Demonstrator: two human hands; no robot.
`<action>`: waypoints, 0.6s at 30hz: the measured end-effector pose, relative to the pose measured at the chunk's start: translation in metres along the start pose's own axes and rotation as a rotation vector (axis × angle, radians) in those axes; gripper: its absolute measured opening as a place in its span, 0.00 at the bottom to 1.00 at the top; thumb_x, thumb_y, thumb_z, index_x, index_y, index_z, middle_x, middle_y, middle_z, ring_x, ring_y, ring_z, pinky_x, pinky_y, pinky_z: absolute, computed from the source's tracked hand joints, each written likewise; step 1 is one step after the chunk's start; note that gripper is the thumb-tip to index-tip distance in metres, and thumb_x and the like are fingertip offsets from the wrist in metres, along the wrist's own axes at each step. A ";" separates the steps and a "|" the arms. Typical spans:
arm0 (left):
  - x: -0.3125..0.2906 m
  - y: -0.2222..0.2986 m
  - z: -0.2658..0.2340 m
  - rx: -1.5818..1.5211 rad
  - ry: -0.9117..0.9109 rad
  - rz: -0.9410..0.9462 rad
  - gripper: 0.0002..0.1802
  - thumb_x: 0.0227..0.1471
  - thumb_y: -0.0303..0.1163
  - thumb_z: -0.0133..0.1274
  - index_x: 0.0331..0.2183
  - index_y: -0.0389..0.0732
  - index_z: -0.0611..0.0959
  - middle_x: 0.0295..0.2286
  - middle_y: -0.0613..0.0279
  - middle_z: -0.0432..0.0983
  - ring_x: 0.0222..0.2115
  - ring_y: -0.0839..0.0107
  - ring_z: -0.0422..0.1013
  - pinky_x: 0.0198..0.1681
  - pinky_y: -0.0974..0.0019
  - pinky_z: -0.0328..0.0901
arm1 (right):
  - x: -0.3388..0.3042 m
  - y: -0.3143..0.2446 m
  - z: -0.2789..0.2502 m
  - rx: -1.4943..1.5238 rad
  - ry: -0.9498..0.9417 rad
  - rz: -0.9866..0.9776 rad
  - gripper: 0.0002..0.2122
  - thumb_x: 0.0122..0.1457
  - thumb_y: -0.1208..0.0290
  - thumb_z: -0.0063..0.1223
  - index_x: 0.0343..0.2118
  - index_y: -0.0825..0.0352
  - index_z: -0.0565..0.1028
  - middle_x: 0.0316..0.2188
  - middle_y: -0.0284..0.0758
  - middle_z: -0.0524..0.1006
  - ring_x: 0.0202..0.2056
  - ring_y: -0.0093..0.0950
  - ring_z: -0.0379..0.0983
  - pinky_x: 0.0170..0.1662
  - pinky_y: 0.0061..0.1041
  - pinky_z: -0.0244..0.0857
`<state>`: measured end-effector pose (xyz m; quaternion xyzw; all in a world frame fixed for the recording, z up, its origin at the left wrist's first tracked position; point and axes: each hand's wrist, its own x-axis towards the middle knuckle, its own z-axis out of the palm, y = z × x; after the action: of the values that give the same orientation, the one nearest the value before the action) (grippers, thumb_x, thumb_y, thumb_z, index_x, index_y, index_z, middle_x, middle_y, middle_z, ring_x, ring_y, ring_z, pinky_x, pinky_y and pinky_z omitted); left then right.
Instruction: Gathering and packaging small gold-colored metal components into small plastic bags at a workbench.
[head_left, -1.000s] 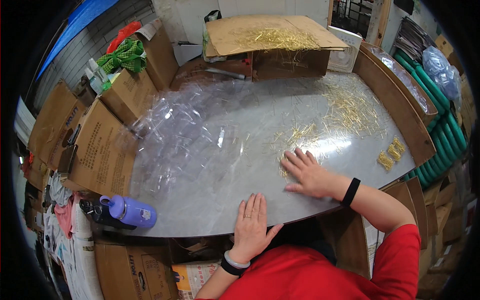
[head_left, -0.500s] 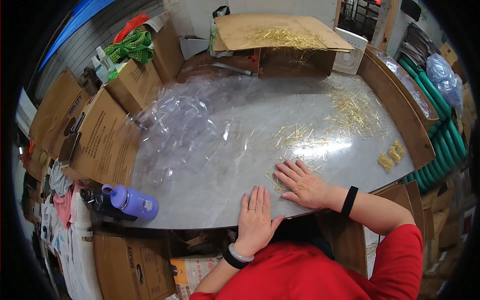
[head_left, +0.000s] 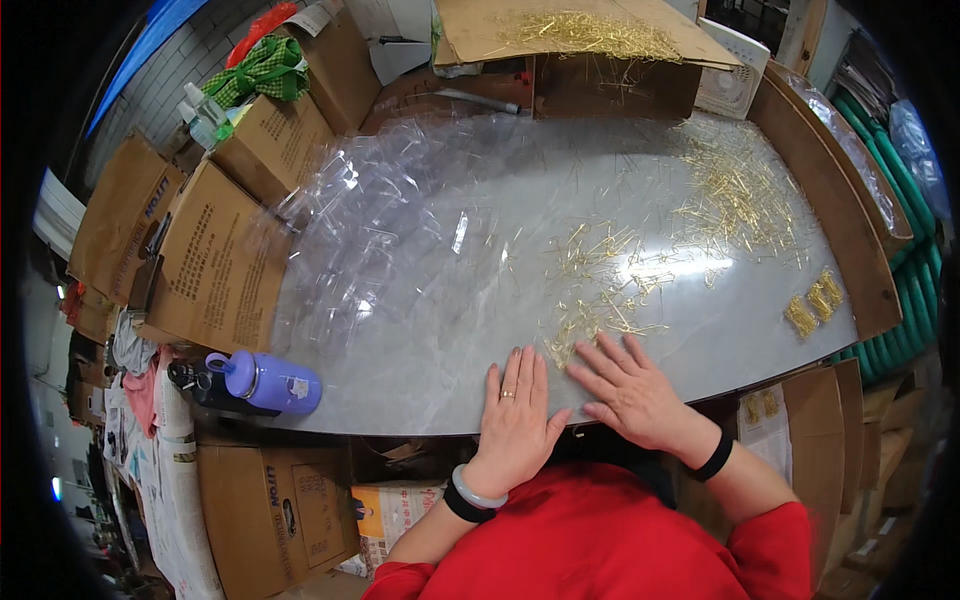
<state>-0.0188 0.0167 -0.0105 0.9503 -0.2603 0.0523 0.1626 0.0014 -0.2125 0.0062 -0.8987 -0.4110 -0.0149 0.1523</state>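
At lower centre, my left grip and right grip are lying outstretched, empty, the right perhaps touching wires.

Red top's worn, gold ring's worn past a pale bangle, black wristband's strapped right behind the bangle.

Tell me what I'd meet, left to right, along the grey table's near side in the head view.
Purple cylindrical bottle with a looped lid → the person's bare left hand → bare right hand → small bundles of thin gold-coloured wire.
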 end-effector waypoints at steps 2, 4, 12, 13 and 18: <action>-0.001 -0.002 -0.001 -0.010 -0.023 0.006 0.46 0.60 0.49 0.52 0.63 0.22 0.57 0.64 0.32 0.52 0.66 0.41 0.49 0.67 0.38 0.42 | 0.001 -0.006 0.010 -0.112 0.141 0.349 0.26 0.65 0.58 0.49 0.63 0.65 0.66 0.66 0.44 0.62 0.68 0.47 0.53 0.69 0.52 0.44; -0.002 0.000 -0.005 -0.059 -0.033 0.005 0.47 0.61 0.51 0.50 0.64 0.22 0.56 0.64 0.32 0.50 0.67 0.40 0.47 0.68 0.38 0.41 | 0.006 -0.011 0.022 -0.128 0.230 0.447 0.24 0.65 0.61 0.49 0.61 0.66 0.68 0.65 0.44 0.63 0.67 0.47 0.54 0.68 0.52 0.45; 0.009 0.001 0.004 -0.014 0.004 -0.044 0.48 0.60 0.53 0.51 0.63 0.22 0.56 0.64 0.31 0.50 0.67 0.40 0.47 0.67 0.36 0.41 | 0.007 -0.003 0.009 -0.004 0.394 0.519 0.22 0.62 0.69 0.54 0.58 0.70 0.69 0.61 0.48 0.66 0.65 0.51 0.56 0.68 0.49 0.49; 0.013 0.000 0.004 -0.004 0.017 -0.051 0.49 0.60 0.53 0.52 0.63 0.23 0.56 0.64 0.32 0.51 0.67 0.40 0.47 0.67 0.36 0.42 | 0.003 0.000 0.016 0.011 0.337 0.449 0.21 0.62 0.71 0.54 0.57 0.71 0.69 0.60 0.48 0.67 0.64 0.51 0.58 0.67 0.48 0.52; 0.021 -0.003 0.006 0.015 0.022 -0.013 0.48 0.59 0.53 0.53 0.64 0.26 0.58 0.64 0.35 0.52 0.66 0.40 0.48 0.67 0.35 0.42 | 0.006 -0.010 0.014 0.363 0.342 0.240 0.19 0.59 0.79 0.54 0.54 0.70 0.72 0.58 0.47 0.69 0.60 0.47 0.65 0.62 0.39 0.61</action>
<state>0.0006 0.0072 -0.0132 0.9525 -0.2517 0.0637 0.1589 -0.0032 -0.1983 -0.0032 -0.8835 -0.2660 -0.0743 0.3784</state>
